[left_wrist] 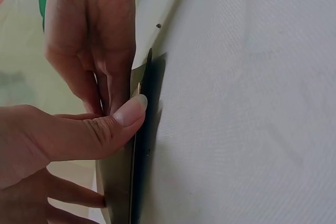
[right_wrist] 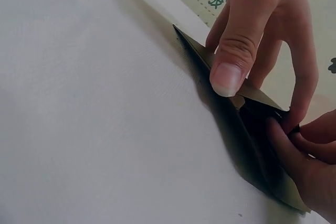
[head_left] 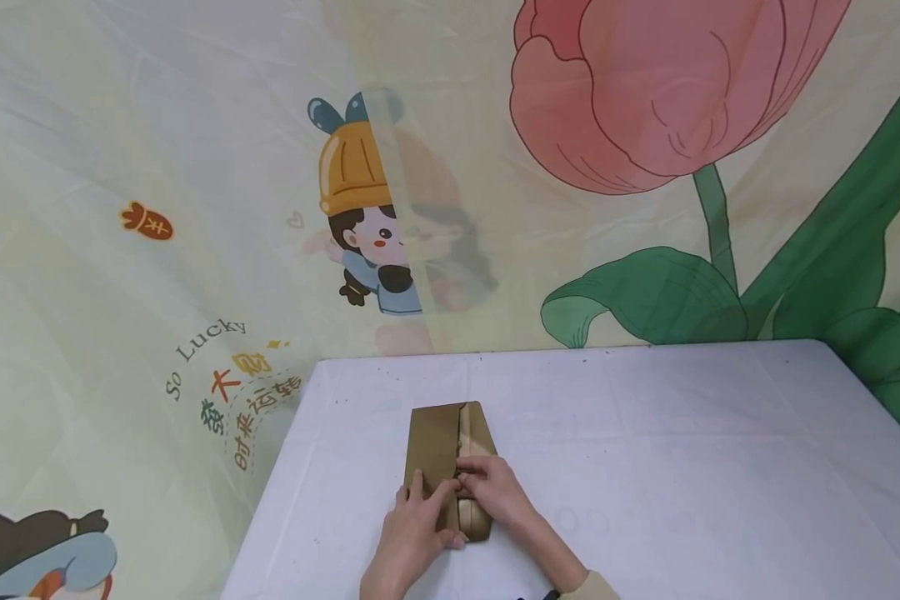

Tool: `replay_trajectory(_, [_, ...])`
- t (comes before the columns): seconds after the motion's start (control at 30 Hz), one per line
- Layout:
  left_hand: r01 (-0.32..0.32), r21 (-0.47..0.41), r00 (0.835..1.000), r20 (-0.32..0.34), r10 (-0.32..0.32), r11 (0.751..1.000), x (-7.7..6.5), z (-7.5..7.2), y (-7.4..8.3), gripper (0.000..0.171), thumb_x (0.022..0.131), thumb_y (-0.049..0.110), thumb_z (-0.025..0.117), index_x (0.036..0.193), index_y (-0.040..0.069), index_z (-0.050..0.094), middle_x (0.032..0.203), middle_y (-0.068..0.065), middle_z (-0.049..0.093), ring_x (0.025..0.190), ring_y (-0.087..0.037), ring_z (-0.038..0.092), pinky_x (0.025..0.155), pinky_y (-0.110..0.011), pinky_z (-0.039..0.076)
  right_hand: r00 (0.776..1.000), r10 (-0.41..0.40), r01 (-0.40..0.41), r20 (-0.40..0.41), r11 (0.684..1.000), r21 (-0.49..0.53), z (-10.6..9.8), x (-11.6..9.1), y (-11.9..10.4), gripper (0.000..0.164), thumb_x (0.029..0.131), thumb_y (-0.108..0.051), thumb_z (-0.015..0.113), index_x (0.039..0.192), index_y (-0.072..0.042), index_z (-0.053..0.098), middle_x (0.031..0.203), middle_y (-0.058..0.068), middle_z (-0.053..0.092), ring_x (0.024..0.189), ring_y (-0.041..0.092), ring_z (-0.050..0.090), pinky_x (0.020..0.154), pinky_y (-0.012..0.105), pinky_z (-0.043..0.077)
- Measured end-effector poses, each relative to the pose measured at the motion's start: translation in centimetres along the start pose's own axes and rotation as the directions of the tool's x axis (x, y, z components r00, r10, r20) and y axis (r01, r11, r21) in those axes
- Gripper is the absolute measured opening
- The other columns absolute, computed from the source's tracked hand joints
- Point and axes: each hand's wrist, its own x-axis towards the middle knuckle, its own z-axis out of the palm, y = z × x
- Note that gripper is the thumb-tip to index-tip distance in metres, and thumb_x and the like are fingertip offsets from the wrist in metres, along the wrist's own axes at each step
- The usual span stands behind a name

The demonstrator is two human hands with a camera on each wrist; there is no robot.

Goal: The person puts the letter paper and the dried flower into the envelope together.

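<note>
A flat brown folding case (head_left: 433, 429) with tapered ends lies lengthwise on the white-covered table, a paler strip showing along its open right side. My left hand (head_left: 412, 525) holds its near left part, thumb at the near end and fingers spread over the brown face. From the right, my right hand (head_left: 495, 492) pinches the flap's edge near the middle, its fingertips meeting the left index finger. In the right wrist view the case (right_wrist: 262, 97) gapes, its inside dark, with the right thumb at the opening. The left thumb (left_wrist: 105, 132) lies across the case's edge in the left wrist view.
The white tablecloth (head_left: 645, 442) stretches around the case, widest to the right. Behind the table hangs a printed curtain (head_left: 232, 167) with a large tulip, cartoon figures and lettering. Small dark specks dot the cloth.
</note>
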Motion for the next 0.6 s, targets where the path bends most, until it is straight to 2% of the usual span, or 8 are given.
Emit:
replay_trajectory(0.13, [0.008, 0.014, 1.000, 0.011, -0.008, 1.000, 0.1, 0.1, 0.3, 0.078, 0.072, 0.037, 0.090, 0.140, 0.017, 0.058, 0.149, -0.044, 0.039, 0.126, -0.066, 0.045, 0.079, -0.069, 0.051, 1.000, -0.008, 0.008, -0.030, 1.000, 0.000, -0.3, -0.2, -0.1, 0.034, 0.098, 0.006, 0.054, 0.130, 0.017, 0.058, 0.117, 0.031, 0.070, 0.093, 0.031, 0.076, 0.078, 0.030, 0.061])
replay_trajectory(0.3, [0.024, 0.025, 1.000, 0.002, -0.024, 0.999, 0.1, 0.3, 0.6, 0.083, 0.070, 0.034, 0.092, 0.141, 0.015, 0.056, 0.148, -0.045, 0.039, 0.128, -0.069, 0.042, 0.080, -0.071, 0.051, 0.995, -0.054, 0.046, -0.080, 0.995, -0.092, -0.8, -0.5, -0.2, 0.033, 0.097, 0.008, 0.053, 0.127, 0.014, 0.062, 0.107, 0.024, 0.074, 0.088, 0.030, 0.076, 0.075, 0.029, 0.061])
replay_trajectory(0.47, [0.056, 0.019, 0.998, -0.004, -0.056, 0.998, 0.3, 0.6, 0.9, 0.086, 0.068, 0.030, 0.095, 0.141, 0.014, 0.053, 0.148, -0.045, 0.038, 0.129, -0.069, 0.041, 0.082, -0.071, 0.050, 0.989, -0.111, 0.094, -0.102, 0.982, -0.162, -1.5, -0.9, -0.7, 0.027, 0.099, 0.007, 0.053, 0.122, 0.013, 0.065, 0.103, 0.022, 0.073, 0.089, 0.030, 0.074, 0.076, 0.030, 0.061])
replay_trajectory(0.6, [0.092, 0.031, 0.996, 0.016, -0.093, 0.995, 0.3, 0.7, 1.3, 0.088, 0.068, 0.028, 0.095, 0.143, 0.013, 0.053, 0.150, -0.044, 0.036, 0.132, -0.070, 0.037, 0.089, -0.073, 0.047, 0.986, -0.126, 0.099, -0.107, 0.969, -0.227, -2.1, -1.4, -1.0, 0.026, 0.100, 0.006, 0.053, 0.120, 0.010, 0.068, 0.105, 0.021, 0.075, 0.090, 0.026, 0.074, 0.074, 0.024, 0.059])
